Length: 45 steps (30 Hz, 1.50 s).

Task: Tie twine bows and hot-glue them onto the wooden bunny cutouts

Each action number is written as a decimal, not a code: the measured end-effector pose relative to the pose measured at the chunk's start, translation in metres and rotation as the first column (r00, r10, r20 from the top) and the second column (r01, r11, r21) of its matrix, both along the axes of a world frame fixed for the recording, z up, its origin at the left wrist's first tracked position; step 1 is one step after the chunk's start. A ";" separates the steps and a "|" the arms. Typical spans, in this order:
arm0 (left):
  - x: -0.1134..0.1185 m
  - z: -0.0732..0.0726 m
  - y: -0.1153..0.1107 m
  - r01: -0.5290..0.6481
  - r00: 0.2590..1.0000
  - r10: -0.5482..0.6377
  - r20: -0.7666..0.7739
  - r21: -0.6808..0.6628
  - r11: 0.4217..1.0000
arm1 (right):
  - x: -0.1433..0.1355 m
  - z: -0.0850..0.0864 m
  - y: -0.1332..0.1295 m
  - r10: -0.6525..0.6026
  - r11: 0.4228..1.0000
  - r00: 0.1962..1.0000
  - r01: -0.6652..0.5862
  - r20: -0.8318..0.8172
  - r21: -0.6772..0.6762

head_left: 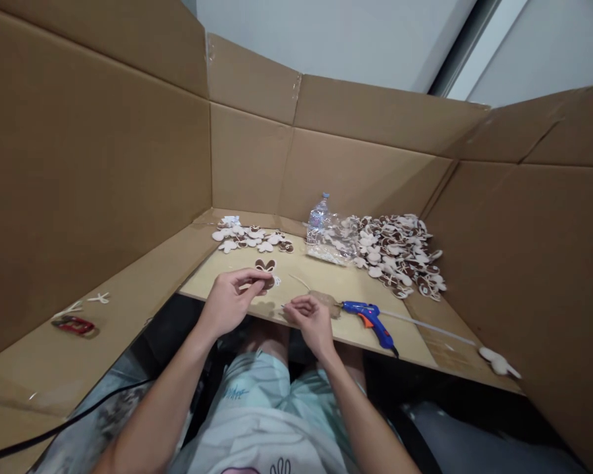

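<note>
Between the thumb and fingers of my left hand (240, 293) is a brown bunny-shaped piece (265, 264) with a pale edging, its two ears pointing away from me. A small white bit shows beside its lower right edge. My right hand (310, 319) is closed in a pinch just to the right, apart from the piece; a tiny pale tip shows at the fingers, too small to name. Right of that hand, a blue glue gun (368, 316) with an orange trigger lies on its side, its nozzle over a brownish patch on the board and a long glue stick out of its back.
A wooden board (217, 283) lies inside tall cardboard walls (366, 148). Brown and white pieces lie in a small group (252, 237) and a big heap (400, 253). Near them stand a plastic bottle (318, 216) and a clear bag (333, 247). Red-handled cutters (74, 324) lie left.
</note>
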<state>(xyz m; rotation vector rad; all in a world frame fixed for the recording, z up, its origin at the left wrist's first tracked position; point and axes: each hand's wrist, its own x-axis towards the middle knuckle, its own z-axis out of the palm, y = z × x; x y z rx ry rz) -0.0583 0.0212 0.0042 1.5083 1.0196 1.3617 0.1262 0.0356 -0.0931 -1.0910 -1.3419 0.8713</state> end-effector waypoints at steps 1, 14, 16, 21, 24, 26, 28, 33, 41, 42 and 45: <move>0.001 -0.001 0.001 0.007 1.000 -0.007 -0.010 -0.014 1.000 | 0.002 0.003 -0.001 0.004 1.000 0.999 -0.005 -0.050 -0.015; 0.005 -0.005 0.003 0.131 0.986 -0.131 -0.105 -0.016 0.991 | 0.015 0.030 -0.041 0.134 0.989 0.980 -0.141 -0.146 -0.044; 0.006 -0.005 0.002 0.136 0.986 -0.137 -0.100 -0.017 0.991 | 0.013 0.033 -0.047 0.150 0.988 0.984 -0.153 -0.093 -0.036; 0.004 -0.005 0.000 0.157 0.985 -0.159 -0.072 -0.031 0.987 | 0.007 0.026 -0.060 0.144 0.982 0.981 -0.158 -0.132 -0.102; 0.004 -0.004 -0.002 0.171 0.983 -0.173 -0.051 -0.045 0.984 | 0.004 0.017 -0.065 0.141 0.975 0.951 -0.183 -0.275 -0.130; 0.005 -0.003 -0.003 0.181 0.982 -0.183 -0.041 -0.054 0.982 | 0.002 0.015 -0.067 0.128 0.970 0.920 -0.195 -0.370 -0.149; 0.007 -0.001 -0.005 0.196 0.980 -0.198 -0.024 -0.058 0.979 | 0.002 0.020 -0.068 0.092 0.968 0.905 -0.178 -0.415 -0.174; 0.013 0.004 -0.014 0.248 0.968 -0.246 0.054 -0.039 0.968 | 0.006 0.042 -0.073 -0.011 0.986 0.903 -0.060 -0.429 -0.152; 0.019 0.011 -0.032 0.260 0.964 -0.260 0.054 0.013 0.965 | 0.010 0.053 -0.083 -0.151 0.983 0.899 0.180 -0.411 0.032; 0.020 0.012 -0.034 0.252 0.967 -0.253 0.018 0.040 0.967 | 0.009 0.056 -0.085 -0.170 0.978 0.897 0.205 -0.408 0.044; 0.023 0.015 -0.039 0.218 0.973 -0.204 -0.110 0.140 0.966 | 0.006 0.069 -0.091 -0.198 0.966 0.899 0.246 -0.390 0.077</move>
